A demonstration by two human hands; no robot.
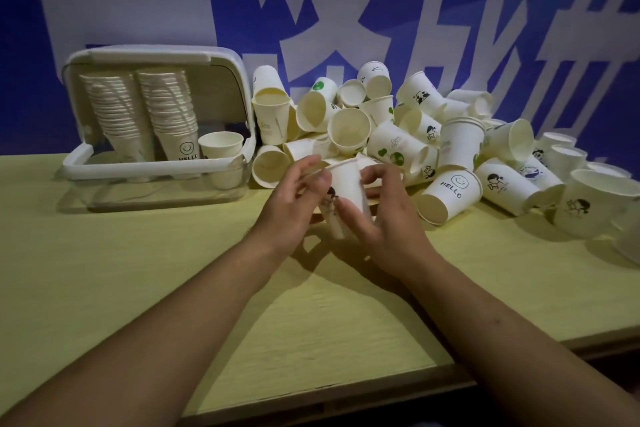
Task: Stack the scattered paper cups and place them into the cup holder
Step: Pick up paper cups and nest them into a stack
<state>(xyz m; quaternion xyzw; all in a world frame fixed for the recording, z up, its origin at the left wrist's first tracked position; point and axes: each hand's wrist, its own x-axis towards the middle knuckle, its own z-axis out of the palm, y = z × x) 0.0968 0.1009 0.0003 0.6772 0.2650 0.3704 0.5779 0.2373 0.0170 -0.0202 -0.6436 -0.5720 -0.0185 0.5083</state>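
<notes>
A cup [346, 198] is held up between both hands, just in front of the pile [398, 135], clear of the tabletop [173, 270]. It seems to be 2 nested together, a second bottom showing lower down, though motion blur makes that hard to confirm.

The risk here: the cup is thin paper, and if it is squeezed too hard by either hand the wall could be crushed and nesting jammed. If it is seated crooked, the inner cup could be wedged or popped back out. The pile sits just behind the knuckles, so a careless nudge could send loose cups rolling along the tabletop, perhaps off its right side. The holder [74, 152] lies well to the left, 2 tall stacks [138, 107] already in it and 1 short cup [220, 146] beside them; a tilted carry across could let the stack slide apart.

Now the pose. Both forearms are brought in from the bottom edge, converging on the cup. The left hand [291, 204] is set on the cup's left side, thumb pressed against the wall near the rim, fingers [304, 163] curled loosely above. The right hand [384, 215] is wrapped round the right side, thumb laid across the lower front, fingers curved behind. The cup is pinched from both sides, mouth tipped slightly away.
</notes>
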